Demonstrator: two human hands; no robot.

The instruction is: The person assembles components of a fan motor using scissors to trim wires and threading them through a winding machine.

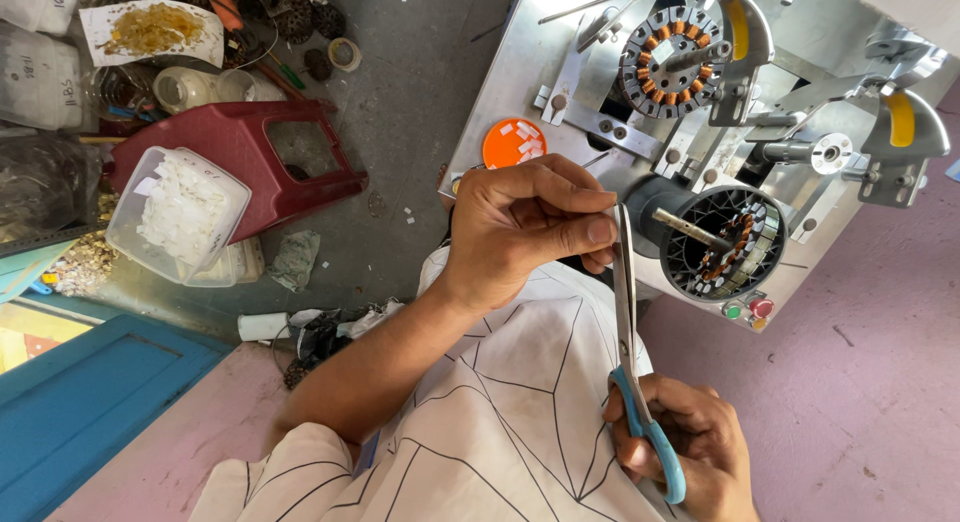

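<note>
Before the winding machine [600,72], scissors [628,312] cross between both hands.

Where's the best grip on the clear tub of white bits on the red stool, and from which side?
Take the clear tub by its two long rim edges, from above: it is open-topped, full of white pieces, tilted on the red stool, and clutter crowds its sides.

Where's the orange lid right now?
In the head view, the orange lid lies on the metal machine table, just above the left hand and left of the stators.
</note>
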